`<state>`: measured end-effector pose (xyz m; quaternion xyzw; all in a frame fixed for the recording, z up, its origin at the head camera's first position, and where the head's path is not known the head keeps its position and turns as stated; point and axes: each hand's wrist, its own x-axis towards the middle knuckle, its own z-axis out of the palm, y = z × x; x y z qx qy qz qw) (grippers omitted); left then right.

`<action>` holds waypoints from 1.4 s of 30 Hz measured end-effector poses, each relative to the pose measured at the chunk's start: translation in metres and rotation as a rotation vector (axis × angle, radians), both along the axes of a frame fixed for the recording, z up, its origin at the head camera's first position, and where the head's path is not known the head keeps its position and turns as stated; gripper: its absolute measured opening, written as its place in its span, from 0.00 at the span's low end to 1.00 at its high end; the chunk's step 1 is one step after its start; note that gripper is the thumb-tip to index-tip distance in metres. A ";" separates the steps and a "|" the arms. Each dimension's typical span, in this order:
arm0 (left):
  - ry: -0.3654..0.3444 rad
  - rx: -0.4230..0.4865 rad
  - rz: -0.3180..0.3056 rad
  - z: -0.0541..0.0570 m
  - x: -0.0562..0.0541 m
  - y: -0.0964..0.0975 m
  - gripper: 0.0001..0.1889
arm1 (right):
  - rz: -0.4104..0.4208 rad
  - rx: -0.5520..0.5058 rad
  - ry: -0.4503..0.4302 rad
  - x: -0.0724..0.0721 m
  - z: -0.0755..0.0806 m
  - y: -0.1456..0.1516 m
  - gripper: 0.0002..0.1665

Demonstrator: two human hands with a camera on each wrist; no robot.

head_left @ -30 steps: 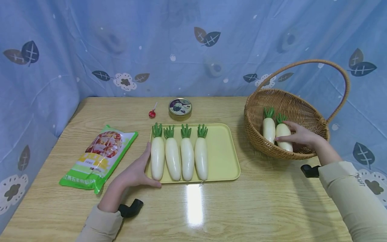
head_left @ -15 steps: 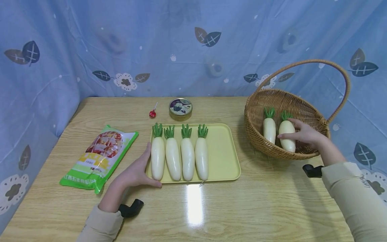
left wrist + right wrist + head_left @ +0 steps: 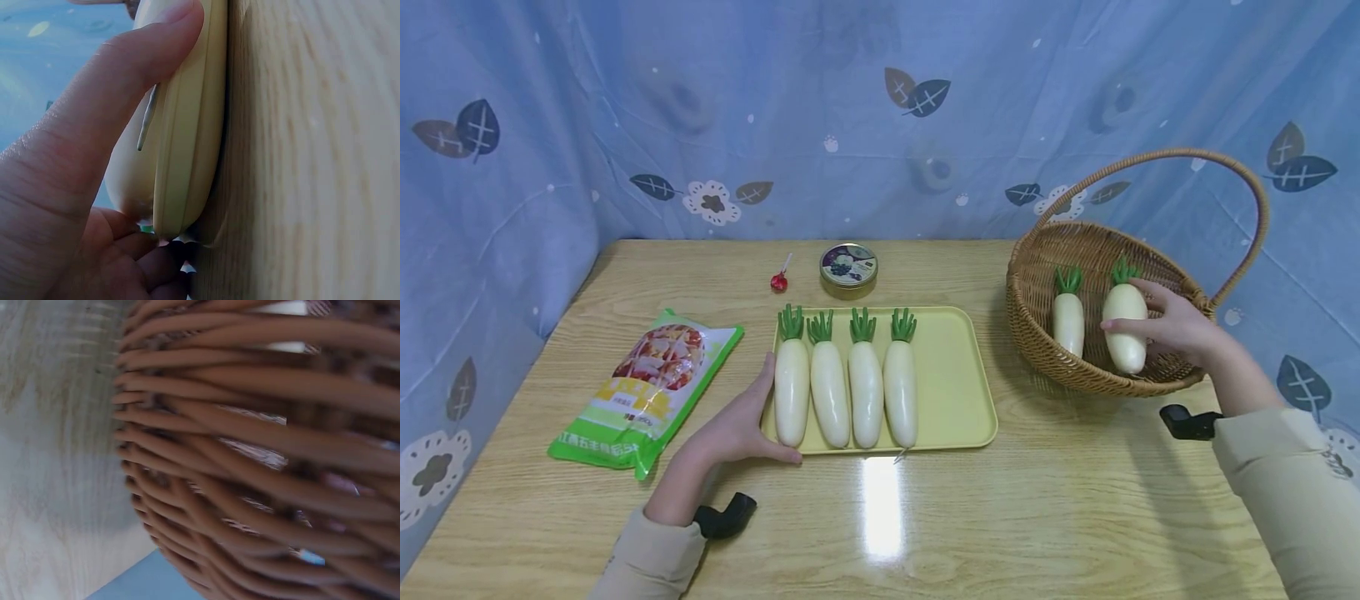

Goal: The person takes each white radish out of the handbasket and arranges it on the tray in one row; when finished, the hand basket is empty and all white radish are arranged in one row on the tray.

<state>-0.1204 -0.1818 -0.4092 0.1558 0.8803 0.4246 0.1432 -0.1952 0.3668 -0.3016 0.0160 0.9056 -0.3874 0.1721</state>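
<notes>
A yellow tray (image 3: 951,375) holds several white radishes (image 3: 865,392) with green tops, laid side by side. My left hand (image 3: 737,425) grips the tray's front-left corner. The left wrist view shows the thumb (image 3: 125,81) over the tray rim (image 3: 194,125) and fingers curled beneath it. At the right stands a wicker basket (image 3: 1037,350) with a tall handle. Inside it my right hand (image 3: 1157,329) holds one white radish (image 3: 1124,321), raised above the basket floor. A second radish (image 3: 1068,321) lies in the basket to its left. The right wrist view shows only the basket's weave (image 3: 250,456).
A green snack bag (image 3: 643,387) lies left of the tray. A round tin (image 3: 847,268) and a red lollipop (image 3: 778,282) sit behind the tray. Blue patterned curtains close off the back and sides. The wooden table (image 3: 1075,500) stretches bare along the front.
My right hand has lifted the radish up and to the right, away from the other radish in the basket. The left hand and tray have stayed still.
</notes>
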 end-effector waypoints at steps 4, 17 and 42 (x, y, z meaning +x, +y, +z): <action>0.004 -0.003 -0.003 0.000 0.000 0.000 0.76 | -0.025 -0.001 0.028 0.001 0.003 0.003 0.58; 0.010 -0.003 -0.005 -0.001 0.000 -0.001 0.76 | -0.043 0.019 0.105 0.015 0.024 -0.018 0.56; 0.002 -0.014 0.004 -0.002 -0.001 -0.001 0.76 | -0.003 0.041 0.207 0.054 0.040 -0.059 0.54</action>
